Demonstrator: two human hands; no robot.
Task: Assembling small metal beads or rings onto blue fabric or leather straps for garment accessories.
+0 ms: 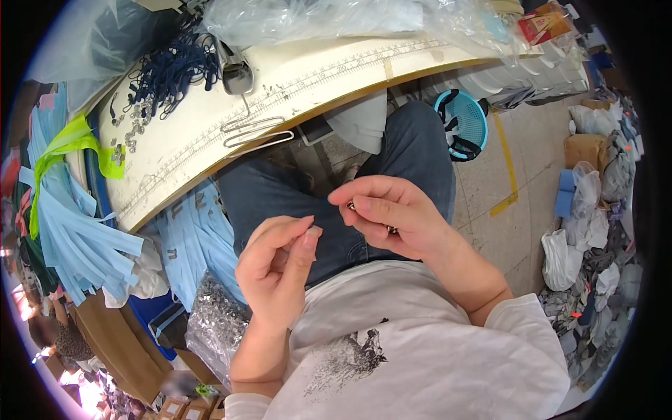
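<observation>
Head view of two bare hands over a seated lap. R. hand: thumb & index fingers closed on one of the small metal pieces; a second piece shows lower down, by the curled fingers. L. hand: thumb & index tips nearly meeting, gap v. narrow; can't tell whether anything sits btwn them. Hands apart, just in front of dark trousers. Beyond, a curved-looking white tabletop w/ printed scale carries dark blue cords, loose metal bits & a bent wire, the last jutting past the front edge. Light blue strips & a clear bag of metallic bits lie L. of the lap. Probable faults: (i) lower piece slips out if the R. fingers uncurl, as its hold looks loose; (ii) pinched piece drops if thumb pressure eases, then is lost in trouser folds or on the floor; (iii) wire is knocked off if an arm reaches across, owing to its overhang.
</observation>
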